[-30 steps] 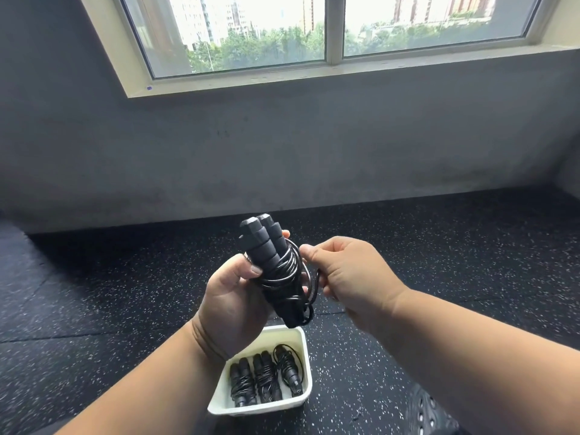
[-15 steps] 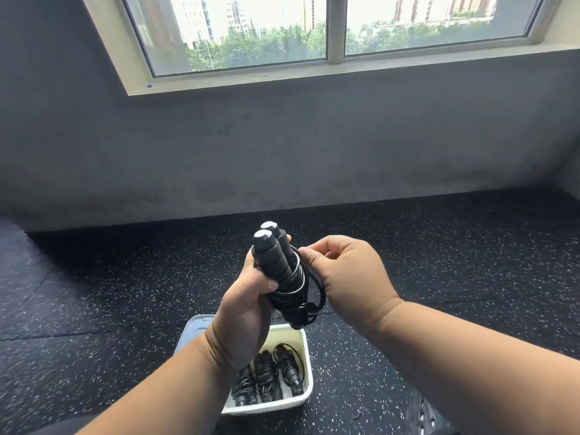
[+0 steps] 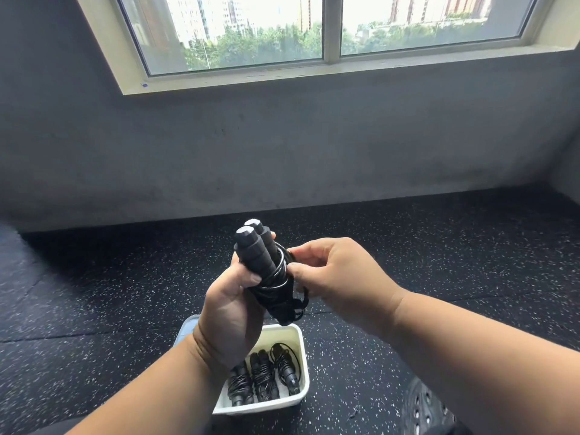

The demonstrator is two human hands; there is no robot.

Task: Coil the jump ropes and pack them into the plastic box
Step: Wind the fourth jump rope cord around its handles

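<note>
My left hand (image 3: pixel 230 306) grips a black jump rope (image 3: pixel 260 262) by its two handles, held upright side by side with the cord wound around them. My right hand (image 3: pixel 339 277) pinches the cord at the right side of the bundle, thumb and forefinger on the coils. Below the hands, a white plastic box (image 3: pixel 298 340) sits on the floor. Three coiled black jump ropes (image 3: pixel 263 375) lie in it side by side. My left wrist hides the box's left part.
A pale blue lid (image 3: pixel 186 329) lies just behind the box's left corner. The black speckled rubber floor (image 3: pixel 439 262) runs to a grey wall (image 3: pixel 282 146) under a window. A dark perforated shoe (image 3: pixel 423 406) shows at the bottom right.
The bundle has tilted more upright, its handle ends now facing me. My right hand has shifted from beside the loops onto the coils. The blue lid came into view.
</note>
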